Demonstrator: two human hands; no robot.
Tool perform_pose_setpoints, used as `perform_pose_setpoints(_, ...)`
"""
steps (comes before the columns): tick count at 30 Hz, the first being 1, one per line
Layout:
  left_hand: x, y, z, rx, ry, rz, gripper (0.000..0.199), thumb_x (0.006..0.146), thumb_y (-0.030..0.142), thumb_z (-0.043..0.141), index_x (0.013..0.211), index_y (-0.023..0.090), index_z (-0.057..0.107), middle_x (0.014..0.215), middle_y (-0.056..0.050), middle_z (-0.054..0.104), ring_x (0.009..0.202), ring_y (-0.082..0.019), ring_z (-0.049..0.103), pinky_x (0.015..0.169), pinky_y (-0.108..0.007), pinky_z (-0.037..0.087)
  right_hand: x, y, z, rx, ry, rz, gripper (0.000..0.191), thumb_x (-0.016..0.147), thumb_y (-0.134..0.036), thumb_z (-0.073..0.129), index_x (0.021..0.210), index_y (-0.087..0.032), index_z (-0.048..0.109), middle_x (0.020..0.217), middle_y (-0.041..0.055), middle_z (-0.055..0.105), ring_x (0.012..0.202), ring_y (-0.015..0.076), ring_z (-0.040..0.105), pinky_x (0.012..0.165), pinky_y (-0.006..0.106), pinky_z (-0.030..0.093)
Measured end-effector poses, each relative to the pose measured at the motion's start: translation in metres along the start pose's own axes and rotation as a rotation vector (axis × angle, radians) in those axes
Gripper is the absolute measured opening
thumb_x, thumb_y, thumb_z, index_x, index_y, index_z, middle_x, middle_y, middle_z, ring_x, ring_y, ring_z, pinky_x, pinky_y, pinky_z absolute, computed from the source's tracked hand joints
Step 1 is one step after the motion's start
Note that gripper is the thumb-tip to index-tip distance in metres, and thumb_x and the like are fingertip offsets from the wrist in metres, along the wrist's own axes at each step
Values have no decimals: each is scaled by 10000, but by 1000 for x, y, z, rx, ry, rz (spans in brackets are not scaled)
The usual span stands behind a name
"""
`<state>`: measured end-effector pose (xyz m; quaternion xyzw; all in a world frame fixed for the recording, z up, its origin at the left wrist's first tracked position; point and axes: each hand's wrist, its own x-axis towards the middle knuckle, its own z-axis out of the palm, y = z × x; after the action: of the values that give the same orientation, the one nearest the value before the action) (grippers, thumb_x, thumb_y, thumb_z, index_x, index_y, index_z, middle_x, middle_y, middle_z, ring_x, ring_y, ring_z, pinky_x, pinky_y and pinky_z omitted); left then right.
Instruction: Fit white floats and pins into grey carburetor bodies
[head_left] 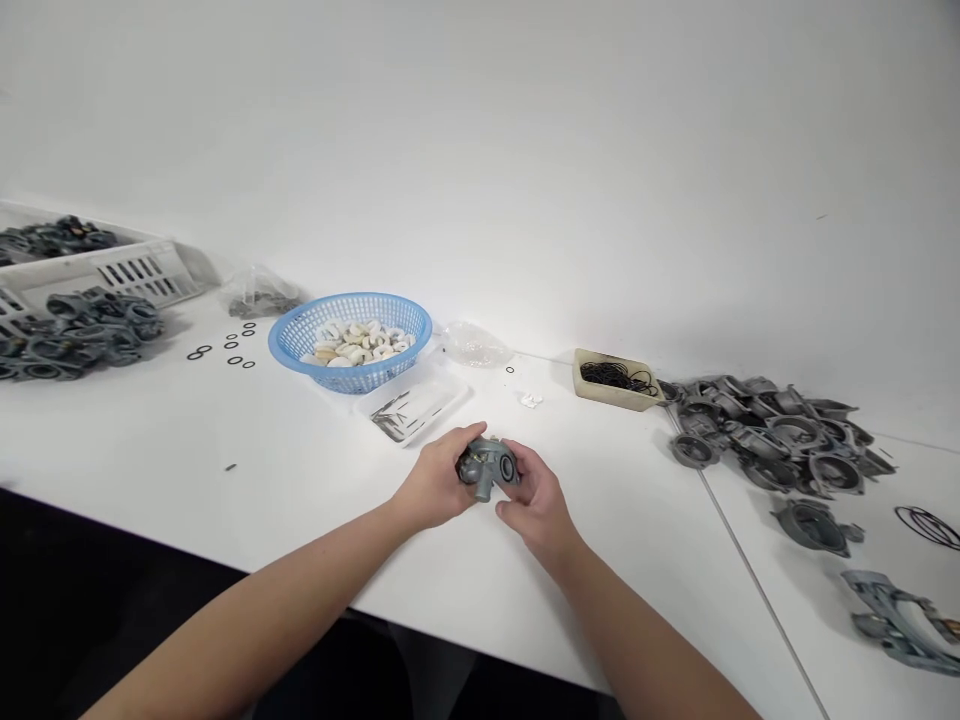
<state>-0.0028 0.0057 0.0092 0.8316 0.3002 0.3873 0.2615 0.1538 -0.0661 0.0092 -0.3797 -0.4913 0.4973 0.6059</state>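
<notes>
Just above the white table, a grey metal carburetor body (pixel 486 468) is held between my two hands. My left hand (pixel 439 480) wraps round its left side, with the thumb along the top. The fingers of my right hand (pixel 536 497) grip its right end, beside a round opening with a dark ring. A short pipe stub on the part points toward me. Behind my hands lie a white tray (pixel 457 388) of thin metal pins and a few small white pieces (pixel 530 400).
A blue basket (pixel 277 345) holds white ring-shaped parts. A cream box (pixel 611 395) contains black O-rings. Grey castings (pixel 780 430) are heaped at right; more carburetor bodies (pixel 97 330) lie at left by a white crate (pixel 150 265). Loose O-rings (pixel 235 360) lie nearby.
</notes>
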Motion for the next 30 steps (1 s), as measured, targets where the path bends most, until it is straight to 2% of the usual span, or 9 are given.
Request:
perform_pose_setpoints(3,1,-10,9,203,105,260,635,698,38,573,1290,209,422,1084,-92,631,964,-195,630,781,-317,569,-3,1,-2,53,-100,-33,649,671,-277,737,1260,-254,464,1327,74,493,1238,280,458,1042,463,392)
perform_pose_setpoints(6,-1,-16,16,329,168,484,546,780,45,520,1292,209,419,1067,-98,635,985,-193,622,808,-327,574,-4,7,-3,-6,15,30,573,722,-399,724,1217,-248,477,1201,79,571,1106,265,556,945,450,472)
perform_pose_setpoints(9,-5,-18,22,405,170,584,487,812,84,526,1275,200,430,1103,-116,610,1023,-205,607,843,-345,569,-5,13,-4,-173,140,113,504,712,-387,733,1139,-224,519,1058,65,623,991,261,607,872,454,513)
perform_pose_setpoints(11,-7,-17,25,425,187,548,499,797,82,535,1272,188,426,1174,-144,565,1068,-218,587,840,-338,568,-5,13,-7,-298,168,136,526,679,-356,749,1134,-210,530,1064,69,632,987,273,614,866,463,522)
perform_pose_setpoints(14,-7,-15,27,361,180,344,589,730,92,576,1286,167,397,1249,-171,499,1113,-239,560,844,-342,563,-6,12,-10,-445,172,104,619,630,-320,774,1181,-207,517,1124,82,627,1021,284,614,876,446,534)
perform_pose_setpoints(17,-5,-12,26,298,71,113,637,653,106,602,1260,139,412,1124,-140,566,977,-226,613,794,-348,564,-5,13,-12,-504,158,45,652,596,-304,790,1186,-208,529,1129,81,632,1027,285,619,872,427,545)
perform_pose_setpoints(20,-5,-9,22,312,-76,-42,524,625,115,593,1141,160,513,1003,-91,608,901,-227,624,767,-357,544,-1,19,-14,-470,113,27,633,596,-288,787,1172,-208,539,1119,80,640,1028,285,623,874,427,545)
perform_pose_setpoints(23,-6,-7,18,308,-139,-114,432,626,126,583,1054,186,563,1003,-71,604,910,-223,614,781,-344,520,4,26,-18,-453,55,22,640,590,-275,792,1173,-198,539,1117,86,643,1039,292,617,895,444,528)
perform_pose_setpoints(30,-7,-8,15,224,-117,-139,432,592,97,583,1016,183,591,993,-65,586,919,-212,593,808,-332,503,9,29,-23,-497,-3,13,627,636,-230,756,1214,-228,514,1176,63,621,1095,281,587,956,450,480)
